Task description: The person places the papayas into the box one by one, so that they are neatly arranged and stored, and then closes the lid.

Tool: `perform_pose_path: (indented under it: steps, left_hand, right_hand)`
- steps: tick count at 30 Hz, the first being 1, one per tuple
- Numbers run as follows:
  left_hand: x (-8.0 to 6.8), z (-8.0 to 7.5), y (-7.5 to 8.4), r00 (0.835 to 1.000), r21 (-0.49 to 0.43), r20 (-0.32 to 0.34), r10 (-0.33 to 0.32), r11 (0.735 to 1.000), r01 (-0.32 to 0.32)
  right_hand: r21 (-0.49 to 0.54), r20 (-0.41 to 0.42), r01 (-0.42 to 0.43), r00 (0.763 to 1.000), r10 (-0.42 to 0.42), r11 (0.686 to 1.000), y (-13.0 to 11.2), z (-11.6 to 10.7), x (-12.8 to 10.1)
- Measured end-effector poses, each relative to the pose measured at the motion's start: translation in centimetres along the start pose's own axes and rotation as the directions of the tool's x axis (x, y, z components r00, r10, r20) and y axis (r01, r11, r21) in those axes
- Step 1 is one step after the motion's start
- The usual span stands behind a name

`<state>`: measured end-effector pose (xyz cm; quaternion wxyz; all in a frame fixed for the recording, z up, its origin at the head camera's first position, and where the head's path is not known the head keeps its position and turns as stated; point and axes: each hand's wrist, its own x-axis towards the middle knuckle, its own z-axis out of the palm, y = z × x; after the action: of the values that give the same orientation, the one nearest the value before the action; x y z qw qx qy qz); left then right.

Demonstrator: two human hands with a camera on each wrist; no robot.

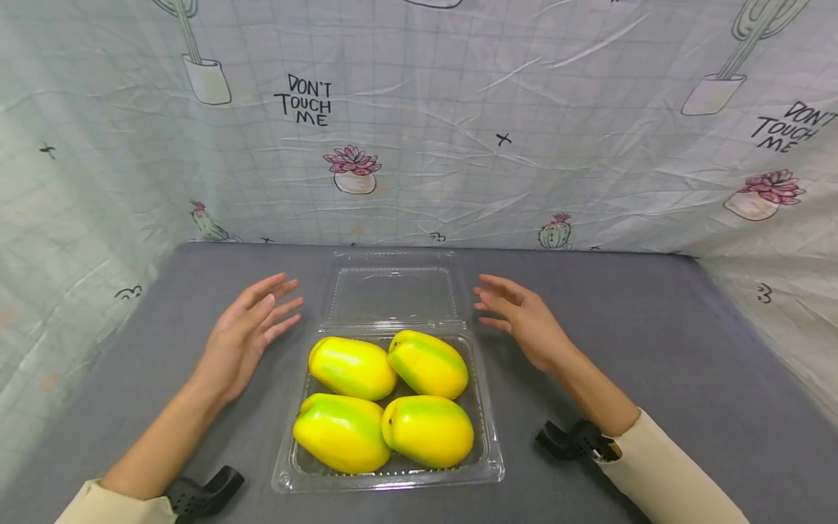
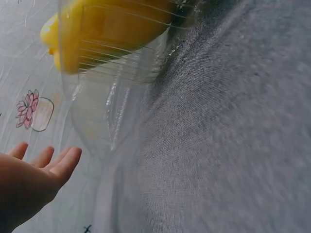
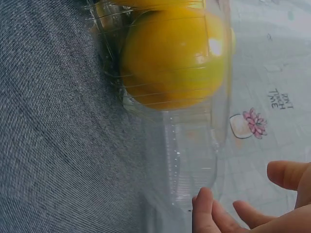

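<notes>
A clear plastic clamshell box lies on the table with its lid folded back, away from me. Several glossy yellow-green mangoes sit in it in two rows, among them a back-left mango and a front-right mango. To the left of the lid, my left hand is held with fingers loosely extended and nothing in it. My right hand mirrors it on the lid's right, also holding nothing. Both stand apart from the box. Through the box wall, the right wrist view shows one mango up close.
Grey cloth covers the table. A pale curtain printed with cacti and lettering hangs behind it and along both sides. Black wrist mounts sit on both forearms, near the cream cuffs.
</notes>
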<state>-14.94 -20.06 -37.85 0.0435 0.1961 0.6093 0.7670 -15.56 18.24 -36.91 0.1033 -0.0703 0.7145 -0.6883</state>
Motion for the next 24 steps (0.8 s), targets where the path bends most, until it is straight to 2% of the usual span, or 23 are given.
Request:
perform_pose_path:
  steps: [4,7,13,17,24]
  left_hand:
    - [0.7,0.3,-0.4,0.997,0.005,-0.048,-0.057,0.998,0.057]
    - [1.1,0.5,-0.7,0.994,-0.01,-0.056,-0.096,0.995,0.095]
    - [1.8,0.6,-1.0,0.982,-0.071,-0.028,-0.186,0.98,0.184]
    - [2.0,0.5,-1.0,0.975,-0.123,-0.017,-0.22,0.969,0.216]
    - [2.2,0.5,-1.1,0.968,-0.065,-0.024,-0.249,0.967,0.247]
  right_hand:
    - [0.06,0.012,-0.014,1.0,0.013,0.998,0.3,0.2,0.4]
    - [0.07,0.012,-0.025,1.0,0.024,0.997,0.5,0.4,0.6]
    - [0.066,-0.013,-0.048,0.999,0.049,0.997,0.8,0.6,1.1]
    - [0.085,-0.022,-0.041,0.999,0.043,0.996,0.9,0.7,1.2]
    - [0.117,-0.034,-0.025,0.999,0.029,0.993,1.1,0.8,1.3]
